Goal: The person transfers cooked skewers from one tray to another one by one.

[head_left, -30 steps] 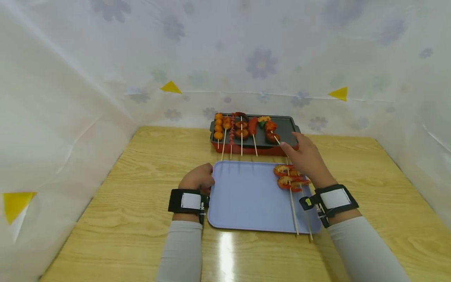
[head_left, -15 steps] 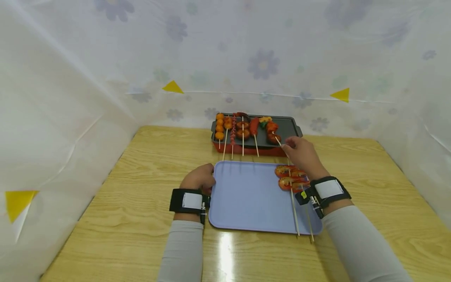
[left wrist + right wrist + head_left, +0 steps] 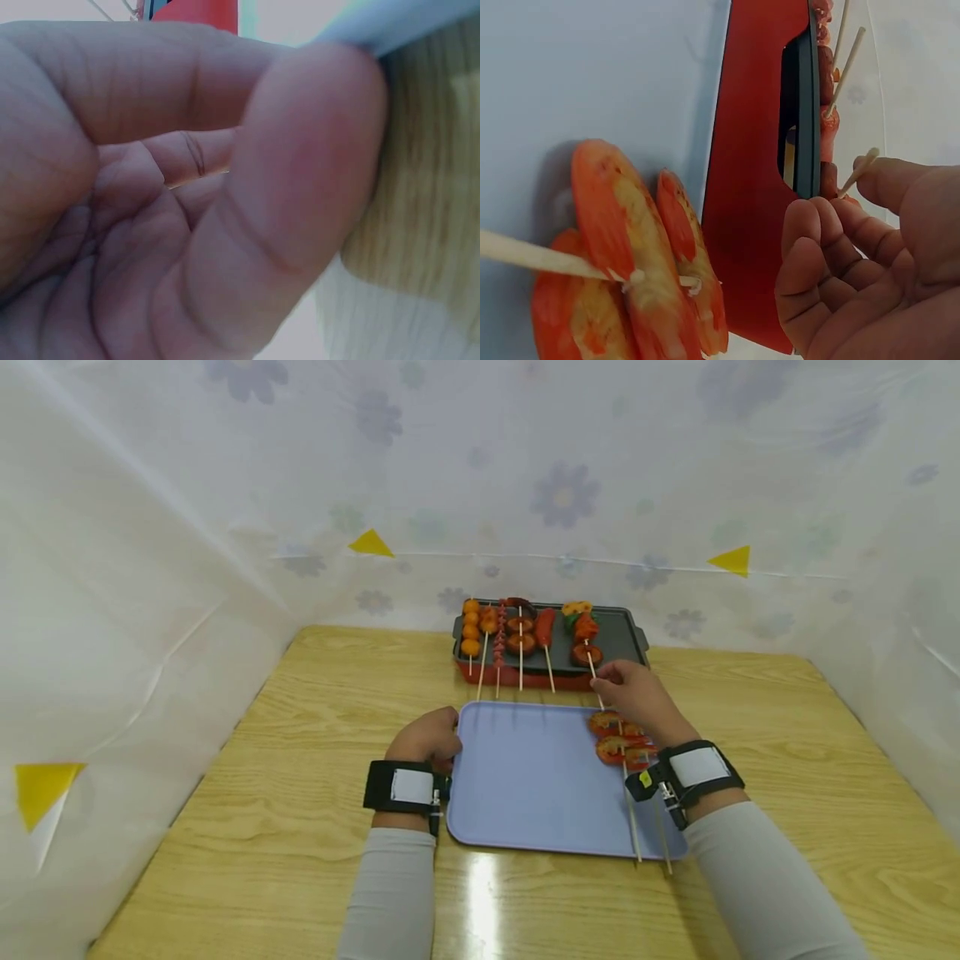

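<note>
My left hand (image 3: 426,739) grips the left edge of the lavender tray (image 3: 525,777); in the left wrist view a fingertip lies at the tray's edge (image 3: 420,26). At the grill, my right hand (image 3: 633,693) pinches the stick of a mixed skewer (image 3: 586,628), with a brown round piece nearest the hand, then red, green and yellow ones. Its food end is over the right part of the dark grill plate (image 3: 618,635). In the right wrist view the stick (image 3: 859,172) shows between thumb and fingers. Two shrimp skewers (image 3: 622,750) lie on the tray's right side, partly under my right wrist.
Several other skewers stand side by side on the grill: orange balls (image 3: 470,628), a thin pink one (image 3: 499,639), brown round slices (image 3: 521,635) and a red sausage (image 3: 545,628). Their sticks jut over the grill's red front (image 3: 536,679) toward the tray. A flowered curtain (image 3: 562,518) hangs behind.
My right hand has moved from beside the skewer's stick to a pinch on it, shifting slightly left and toward me. The mixed skewer has swung straighter. My left hand stays on the tray.
</note>
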A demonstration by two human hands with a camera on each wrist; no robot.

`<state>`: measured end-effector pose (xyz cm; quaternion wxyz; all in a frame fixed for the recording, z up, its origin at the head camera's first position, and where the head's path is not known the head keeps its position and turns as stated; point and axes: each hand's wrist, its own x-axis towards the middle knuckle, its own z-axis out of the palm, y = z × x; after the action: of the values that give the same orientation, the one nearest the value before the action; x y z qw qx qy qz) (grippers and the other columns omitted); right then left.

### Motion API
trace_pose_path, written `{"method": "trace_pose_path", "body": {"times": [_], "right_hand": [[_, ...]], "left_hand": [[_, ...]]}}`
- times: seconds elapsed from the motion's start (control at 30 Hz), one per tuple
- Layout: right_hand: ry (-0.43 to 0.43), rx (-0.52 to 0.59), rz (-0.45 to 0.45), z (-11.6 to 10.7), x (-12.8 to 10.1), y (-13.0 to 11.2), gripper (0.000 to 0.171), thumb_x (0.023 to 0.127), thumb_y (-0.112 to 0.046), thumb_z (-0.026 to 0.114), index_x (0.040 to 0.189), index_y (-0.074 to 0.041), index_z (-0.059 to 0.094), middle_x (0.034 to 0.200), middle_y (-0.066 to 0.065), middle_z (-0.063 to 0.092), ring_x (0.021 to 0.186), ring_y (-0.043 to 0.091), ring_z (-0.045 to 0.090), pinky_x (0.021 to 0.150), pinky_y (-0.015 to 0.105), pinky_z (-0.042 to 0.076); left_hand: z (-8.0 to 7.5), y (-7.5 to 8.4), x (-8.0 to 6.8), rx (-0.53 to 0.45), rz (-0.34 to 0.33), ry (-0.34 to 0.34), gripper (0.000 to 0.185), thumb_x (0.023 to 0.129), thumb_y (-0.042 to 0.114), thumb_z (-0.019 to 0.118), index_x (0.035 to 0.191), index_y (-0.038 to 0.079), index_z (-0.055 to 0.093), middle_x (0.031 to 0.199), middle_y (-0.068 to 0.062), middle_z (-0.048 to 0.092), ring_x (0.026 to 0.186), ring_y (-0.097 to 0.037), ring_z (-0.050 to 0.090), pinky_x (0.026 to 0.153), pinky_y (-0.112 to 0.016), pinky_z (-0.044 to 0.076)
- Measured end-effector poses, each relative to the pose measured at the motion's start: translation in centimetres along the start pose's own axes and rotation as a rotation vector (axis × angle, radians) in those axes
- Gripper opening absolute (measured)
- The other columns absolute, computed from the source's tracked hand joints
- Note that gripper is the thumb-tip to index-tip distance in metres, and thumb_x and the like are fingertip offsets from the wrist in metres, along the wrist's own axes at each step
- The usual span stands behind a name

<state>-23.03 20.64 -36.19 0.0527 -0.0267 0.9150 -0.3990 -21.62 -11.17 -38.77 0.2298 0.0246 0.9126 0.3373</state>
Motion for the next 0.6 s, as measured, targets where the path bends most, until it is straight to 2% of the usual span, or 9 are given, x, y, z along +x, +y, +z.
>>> {"method": "trace_pose_path", "body": {"times": [0.27, 0.6], "right_hand": [[-0.025, 0.096, 0.037, 0.5, 0.3, -0.1, 0.032, 0.104, -0.02, 0.05, 0.126, 0.002, 0.051, 0.113, 0.026, 0.056, 0.095, 0.031, 0.058, 0.084, 0.047, 0.053], [-0.086, 0.127, 0.073, 0.7, 1.1, -0.2, 0.023, 0.102, -0.011, 0.05, 0.118, 0.005, 0.046, 0.097, 0.017, 0.053, 0.082, 0.025, 0.06, 0.078, 0.042, 0.056]], "left_hand": [[0.0, 0.0, -0.1, 0.015, 0.01, -0.001, 0.042, 0.083, -0.004, 0.057, 0.125, 0.0, 0.056, 0.102, -0.013, 0.061, 0.073, -0.026, 0.062, 0.054, -0.032, 0.05], [-0.1, 0.1, -0.1, 0.022, 0.011, 0.003, 0.042, 0.084, -0.004, 0.057, 0.126, 0.0, 0.056, 0.105, -0.013, 0.062, 0.073, -0.025, 0.062, 0.053, -0.032, 0.051]]}}
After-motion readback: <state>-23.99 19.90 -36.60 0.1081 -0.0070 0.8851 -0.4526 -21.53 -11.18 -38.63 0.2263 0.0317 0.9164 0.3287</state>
